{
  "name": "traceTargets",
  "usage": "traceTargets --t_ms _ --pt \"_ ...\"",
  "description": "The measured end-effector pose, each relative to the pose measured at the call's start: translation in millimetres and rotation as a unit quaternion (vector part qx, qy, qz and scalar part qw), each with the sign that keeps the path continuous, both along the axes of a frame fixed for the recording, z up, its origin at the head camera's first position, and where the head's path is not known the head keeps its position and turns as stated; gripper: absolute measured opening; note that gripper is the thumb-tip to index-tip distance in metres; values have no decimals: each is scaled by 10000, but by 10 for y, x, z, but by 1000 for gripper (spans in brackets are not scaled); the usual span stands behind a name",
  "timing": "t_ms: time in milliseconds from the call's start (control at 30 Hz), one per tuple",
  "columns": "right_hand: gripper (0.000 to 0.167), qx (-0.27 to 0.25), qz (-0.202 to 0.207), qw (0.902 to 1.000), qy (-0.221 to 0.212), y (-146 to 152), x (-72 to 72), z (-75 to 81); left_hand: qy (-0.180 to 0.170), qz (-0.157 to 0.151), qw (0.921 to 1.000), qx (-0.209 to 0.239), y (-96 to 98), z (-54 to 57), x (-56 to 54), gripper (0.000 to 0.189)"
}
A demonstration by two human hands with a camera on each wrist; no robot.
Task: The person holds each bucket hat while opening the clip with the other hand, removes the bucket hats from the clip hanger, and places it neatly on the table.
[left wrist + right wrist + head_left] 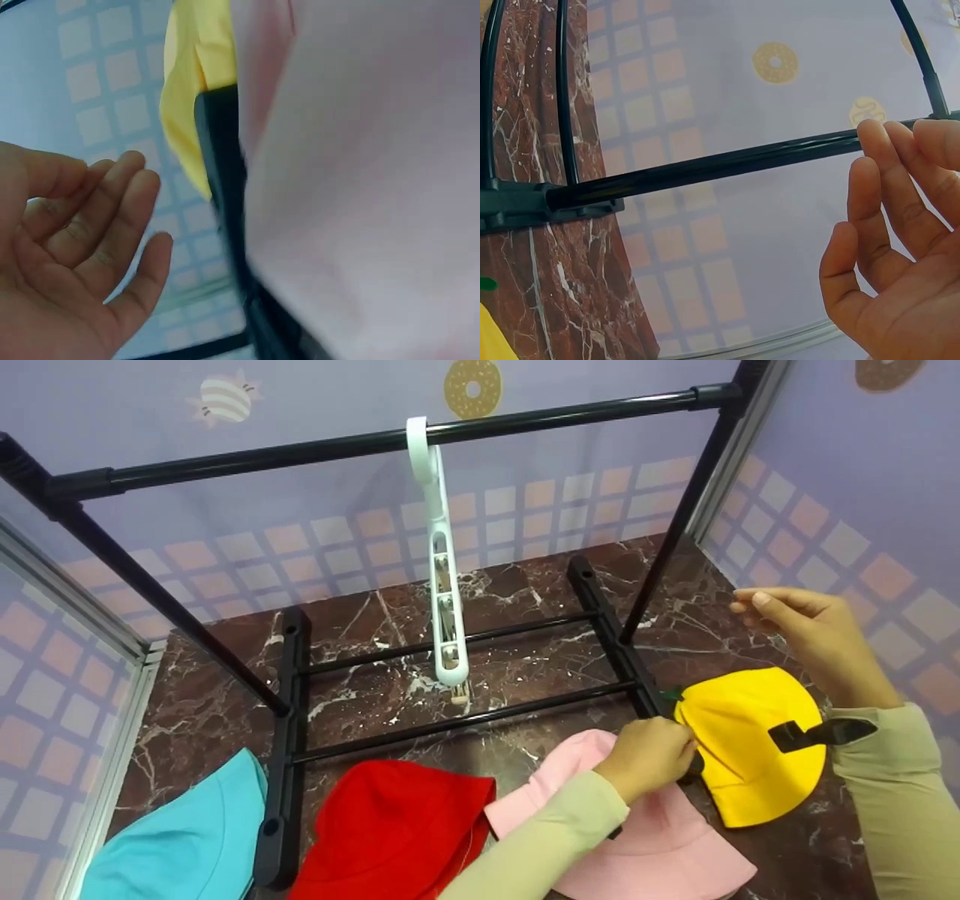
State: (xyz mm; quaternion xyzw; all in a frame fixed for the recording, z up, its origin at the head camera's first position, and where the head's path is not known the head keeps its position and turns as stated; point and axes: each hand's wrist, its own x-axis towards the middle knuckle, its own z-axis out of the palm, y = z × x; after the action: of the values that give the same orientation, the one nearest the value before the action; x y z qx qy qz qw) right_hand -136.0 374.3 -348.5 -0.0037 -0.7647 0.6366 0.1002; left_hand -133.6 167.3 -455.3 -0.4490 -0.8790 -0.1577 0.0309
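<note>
My left hand is above the pink bucket hat, close to the end of the rack's right foot. In the left wrist view its fingers are loosely bent with nothing between them. My right hand hovers above the yellow bucket hat, thumb near the fingertips; the right wrist view shows bent fingers holding nothing. A pale multi-slot hanger hangs by its hook from the black rack's top rail. The pink hat is partly hidden by my left forearm.
A red bucket hat and a turquoise bucket hat lie at the front left, either side of the rack's left foot. Beneath is a dark red marble-patterned surface. Lilac patterned panels enclose the back and sides.
</note>
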Motion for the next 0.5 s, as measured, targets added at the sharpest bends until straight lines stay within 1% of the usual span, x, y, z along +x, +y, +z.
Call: traceTargets --t_ms 67,133,167,300,367,433,500 --pt "36 60 -13 10000 -35 -18 -15 -20 520 78 9984 -214 -79 23 -10 24" --pt "35 260 -44 9996 -33 -41 -30 -40 936 147 9949 -334 -157 37 -16 23" --pt "35 282 -35 9996 -6 -55 -39 -52 1131 179 9927 -374 -198 46 -16 23" --pt "35 656 -14 9977 143 -123 -67 -102 1752 290 9833 -395 -365 74 -23 25" --pt "35 935 -56 9955 148 -177 -69 -136 1905 336 9801 -444 -470 92 -35 26" --pt "36 1430 -198 9894 129 -243 -47 -178 1920 374 9795 -477 -590 104 -41 28" --pt "34 1809 -369 9827 153 -312 -6 -229 1858 400 9804 -516 -718 115 -45 28"
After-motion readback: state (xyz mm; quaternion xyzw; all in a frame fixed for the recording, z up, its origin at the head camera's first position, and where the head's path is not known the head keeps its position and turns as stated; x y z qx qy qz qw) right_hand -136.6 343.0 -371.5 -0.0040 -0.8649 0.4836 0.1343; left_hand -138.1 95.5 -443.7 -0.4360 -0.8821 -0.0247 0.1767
